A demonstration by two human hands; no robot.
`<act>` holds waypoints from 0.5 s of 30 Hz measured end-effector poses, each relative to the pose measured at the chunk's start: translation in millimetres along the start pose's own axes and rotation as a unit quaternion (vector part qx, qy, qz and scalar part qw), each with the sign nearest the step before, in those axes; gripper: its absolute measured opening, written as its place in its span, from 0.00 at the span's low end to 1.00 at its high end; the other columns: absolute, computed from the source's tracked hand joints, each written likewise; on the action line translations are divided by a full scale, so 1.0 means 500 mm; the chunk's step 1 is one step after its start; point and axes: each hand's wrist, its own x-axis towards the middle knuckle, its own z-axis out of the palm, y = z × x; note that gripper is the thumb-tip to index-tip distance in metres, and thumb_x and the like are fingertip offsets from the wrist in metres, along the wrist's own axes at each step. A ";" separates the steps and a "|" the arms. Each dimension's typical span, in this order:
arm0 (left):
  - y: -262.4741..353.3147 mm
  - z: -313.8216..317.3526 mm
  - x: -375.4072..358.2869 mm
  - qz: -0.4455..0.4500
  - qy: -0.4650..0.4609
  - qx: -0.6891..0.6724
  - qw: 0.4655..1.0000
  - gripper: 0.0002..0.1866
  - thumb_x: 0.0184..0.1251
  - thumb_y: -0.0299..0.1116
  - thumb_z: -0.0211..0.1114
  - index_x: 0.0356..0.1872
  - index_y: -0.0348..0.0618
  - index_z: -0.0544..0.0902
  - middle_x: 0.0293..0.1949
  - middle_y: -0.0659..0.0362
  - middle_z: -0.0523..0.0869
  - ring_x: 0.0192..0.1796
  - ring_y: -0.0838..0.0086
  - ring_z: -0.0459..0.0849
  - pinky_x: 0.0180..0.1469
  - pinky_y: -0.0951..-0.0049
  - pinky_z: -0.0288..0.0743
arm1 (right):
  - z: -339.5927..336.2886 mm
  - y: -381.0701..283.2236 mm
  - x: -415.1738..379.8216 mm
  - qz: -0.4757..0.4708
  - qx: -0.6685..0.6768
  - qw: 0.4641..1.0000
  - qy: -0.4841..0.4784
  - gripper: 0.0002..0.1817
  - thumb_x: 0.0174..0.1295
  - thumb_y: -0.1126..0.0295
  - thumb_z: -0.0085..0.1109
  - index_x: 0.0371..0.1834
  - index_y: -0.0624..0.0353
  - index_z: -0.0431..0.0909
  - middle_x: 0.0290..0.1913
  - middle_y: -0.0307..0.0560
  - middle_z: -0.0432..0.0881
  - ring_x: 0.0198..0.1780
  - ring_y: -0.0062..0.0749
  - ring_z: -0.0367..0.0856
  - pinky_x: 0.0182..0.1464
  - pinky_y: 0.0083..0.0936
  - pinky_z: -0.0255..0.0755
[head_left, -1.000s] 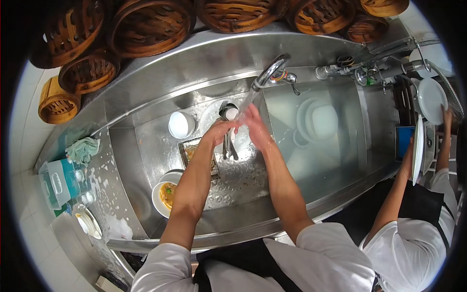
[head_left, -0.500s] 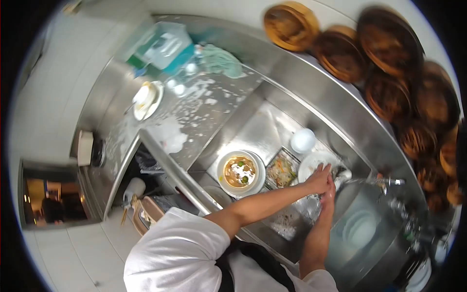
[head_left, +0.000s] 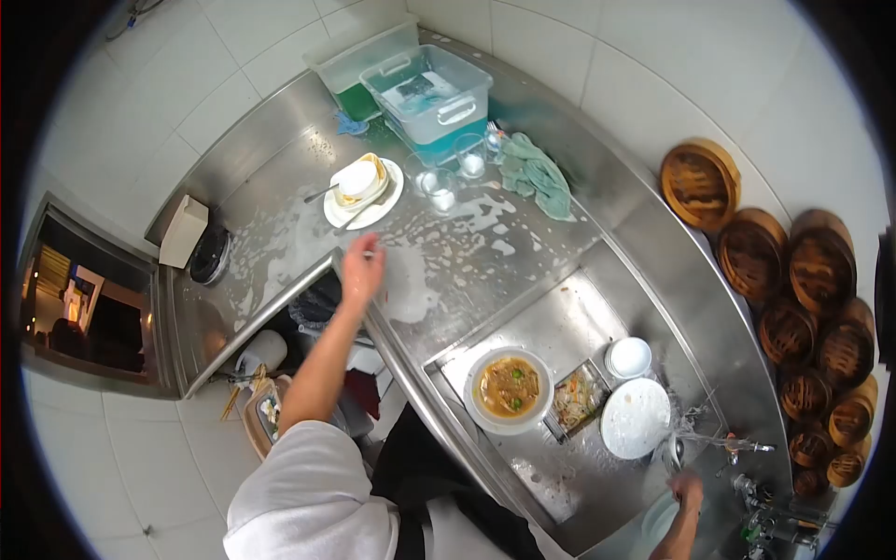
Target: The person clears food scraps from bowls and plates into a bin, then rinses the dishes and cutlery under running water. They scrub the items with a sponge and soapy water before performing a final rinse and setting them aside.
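Note:
My left hand (head_left: 362,269) is above the sink's front edge, empty with its fingers apart, just below a white plate (head_left: 397,201) on the counter. That plate carries a small white bowl (head_left: 359,179) with orange residue and cutlery. At the lower right, my right hand (head_left: 686,487) is closed around what looks like a metal spoon (head_left: 676,452), its bowl end up near the running faucet (head_left: 737,445). Left of it lies a wet white plate (head_left: 636,418). A bowl of brown soup (head_left: 508,389) and a strainer of food scraps (head_left: 580,399) stand in the sink.
Small white bowls (head_left: 628,357) sit behind the strainer. Plastic tubs (head_left: 434,98), glasses (head_left: 436,189) and a green cloth (head_left: 536,175) stand on the foamy counter (head_left: 308,233). Bamboo steamers (head_left: 749,252) line the right wall. A black container (head_left: 210,256) is at left.
My hands have parted: the left has swung from the sink to above the counter edge, while the right stays near the faucet, lower down. The view has shifted, showing more of the counter.

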 end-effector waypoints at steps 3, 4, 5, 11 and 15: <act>-0.163 -0.028 0.166 0.037 0.002 0.184 0.982 0.19 0.60 0.35 0.69 0.49 0.33 0.81 0.46 0.44 0.84 0.50 0.52 0.81 0.55 0.56 0.76 | 0.041 0.003 0.006 0.028 -0.041 0.998 -0.049 0.12 0.56 0.67 0.59 0.23 0.65 0.83 0.17 0.50 0.80 0.18 0.34 0.80 0.20 0.34 0.72; -0.192 -0.029 0.195 0.037 0.003 0.177 0.984 0.19 0.60 0.35 0.69 0.49 0.33 0.81 0.46 0.44 0.84 0.50 0.52 0.81 0.55 0.56 0.76 | 0.074 0.023 0.042 -0.018 -0.080 0.995 -0.063 0.12 0.58 0.68 0.57 0.24 0.65 0.84 0.17 0.49 0.80 0.17 0.35 0.80 0.20 0.34 0.72; -0.217 -0.022 0.222 -0.020 -0.078 0.261 0.962 0.18 0.59 0.36 0.68 0.47 0.34 0.82 0.45 0.44 0.83 0.51 0.51 0.81 0.55 0.56 0.76 | 0.047 -0.083 -0.045 -0.043 0.152 0.984 -0.086 0.10 0.59 0.70 0.57 0.27 0.64 0.84 0.16 0.45 0.77 0.16 0.32 0.76 0.18 0.33 0.69; -0.318 0.017 0.292 0.009 -0.264 0.294 0.919 0.14 0.58 0.33 0.65 0.42 0.36 0.81 0.44 0.41 0.82 0.51 0.52 0.81 0.53 0.56 0.78 | -0.114 -0.945 -0.388 -0.207 0.282 0.903 -0.249 0.25 0.65 0.52 0.62 0.14 0.52 0.70 0.15 0.36 0.72 0.16 0.23 0.71 0.23 0.24 0.66; -0.307 0.024 0.264 0.047 -0.205 0.297 0.932 0.14 0.65 0.34 0.59 0.46 0.33 0.77 0.48 0.40 0.77 0.49 0.52 0.81 0.50 0.59 0.80 | -0.223 -1.489 -0.469 -0.460 0.283 0.782 -0.311 0.29 0.70 0.51 0.54 0.10 0.51 0.68 0.11 0.36 0.69 0.14 0.19 0.66 0.20 0.20 0.60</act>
